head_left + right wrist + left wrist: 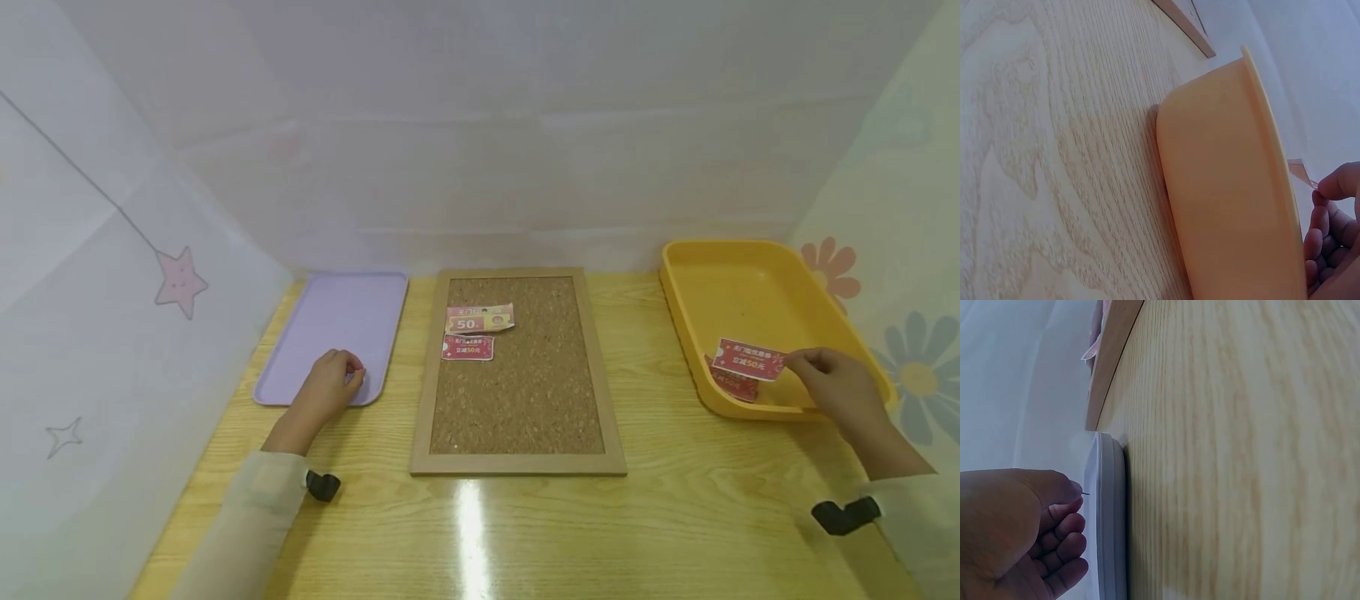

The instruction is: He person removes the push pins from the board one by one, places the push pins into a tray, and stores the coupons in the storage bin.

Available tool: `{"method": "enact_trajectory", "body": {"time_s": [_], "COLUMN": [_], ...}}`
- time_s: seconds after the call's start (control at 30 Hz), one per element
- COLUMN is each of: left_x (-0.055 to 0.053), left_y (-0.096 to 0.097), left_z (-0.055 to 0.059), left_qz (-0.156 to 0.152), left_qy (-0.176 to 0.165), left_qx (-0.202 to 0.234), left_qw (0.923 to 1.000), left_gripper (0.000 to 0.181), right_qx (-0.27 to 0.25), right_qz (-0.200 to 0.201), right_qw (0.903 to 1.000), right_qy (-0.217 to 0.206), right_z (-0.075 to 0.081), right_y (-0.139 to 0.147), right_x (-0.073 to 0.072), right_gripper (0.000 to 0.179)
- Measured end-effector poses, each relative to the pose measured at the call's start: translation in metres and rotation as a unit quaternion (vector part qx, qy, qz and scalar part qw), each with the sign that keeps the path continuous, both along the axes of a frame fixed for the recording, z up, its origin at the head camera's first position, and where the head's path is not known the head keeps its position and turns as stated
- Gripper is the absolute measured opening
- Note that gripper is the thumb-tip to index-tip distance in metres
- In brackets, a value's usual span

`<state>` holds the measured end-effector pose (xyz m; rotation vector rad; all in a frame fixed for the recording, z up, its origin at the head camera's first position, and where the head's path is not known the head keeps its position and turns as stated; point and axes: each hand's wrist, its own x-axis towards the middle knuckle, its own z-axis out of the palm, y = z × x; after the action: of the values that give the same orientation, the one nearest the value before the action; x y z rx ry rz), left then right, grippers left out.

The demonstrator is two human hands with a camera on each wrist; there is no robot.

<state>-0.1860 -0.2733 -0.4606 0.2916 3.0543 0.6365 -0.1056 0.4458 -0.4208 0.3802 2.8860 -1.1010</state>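
Fingers of the right hand (pixel 842 389) pinch a red coupon (pixel 746 359) by one end, yellow tray (pixel 738 292) beneath them, left hand (pixel 327 386) pinching a thin pin (pixel 1086 494); coupon likely light, bendy, easily creased, best held at its margin.

Looks like smooth plastic on the yellow bin (pixel 738 292) and lilac tray (pixel 345 308), rough, speckled cork (pixel 513 400) inside the plain matt wood frame (pixel 517 464), and thin printed paper for the red coupons (pixel 748 360). Gleams in one glossy streak on the grainy wood surface (pixel 675 508); seems metal at the pin (pixel 1085 493), soft matt cloth at the sleeves (pixel 258 500), and creased, matt fabric or paper in the white sheeting (pixel 480 175).
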Motion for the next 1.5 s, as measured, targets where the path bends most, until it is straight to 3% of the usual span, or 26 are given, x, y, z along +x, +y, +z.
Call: {"method": "enact_trajectory", "body": {"time_s": [0.43, 0.7, 0.97, 1.17, 1.5], "left_x": [0.002, 0.003, 0.003, 0.003, -0.003], "left_y": [0.000, 0.013, 0.038, 0.054, 0.082], "left_z": [-0.002, 0.009, 0.023, 0.031, 0.033], "left_qz": [0.006, -0.011, -0.036, -0.040, -0.049], "left_qy": [-0.020, 0.025, 0.032, 0.021, 0.037], "left_qx": [-0.002, 0.010, 0.028, 0.037, 0.052], "left_qw": [0.9998, 0.9996, 0.9984, 0.9983, 0.9968], "left_gripper": [0.022, 0.029, 0.030, 0.033, 0.032], "right_qx": [0.015, 0.008, -0.050, -0.080, -0.099], "right_qz": [-0.004, 0.000, 0.040, 0.078, 0.150], "right_qw": [0.9998, 0.9989, 0.9913, 0.9865, 0.9776], "right_qy": [0.010, 0.046, 0.115, 0.120, 0.109], "right_z": [0.002, 0.016, 0.030, 0.037, 0.015], "right_y": [-0.007, -0.033, -0.082, -0.122, -0.172], "right_x": [0.000, -0.008, -0.020, -0.028, -0.045], "right_gripper": [0.069, 0.061, 0.048, 0.048, 0.044]}}
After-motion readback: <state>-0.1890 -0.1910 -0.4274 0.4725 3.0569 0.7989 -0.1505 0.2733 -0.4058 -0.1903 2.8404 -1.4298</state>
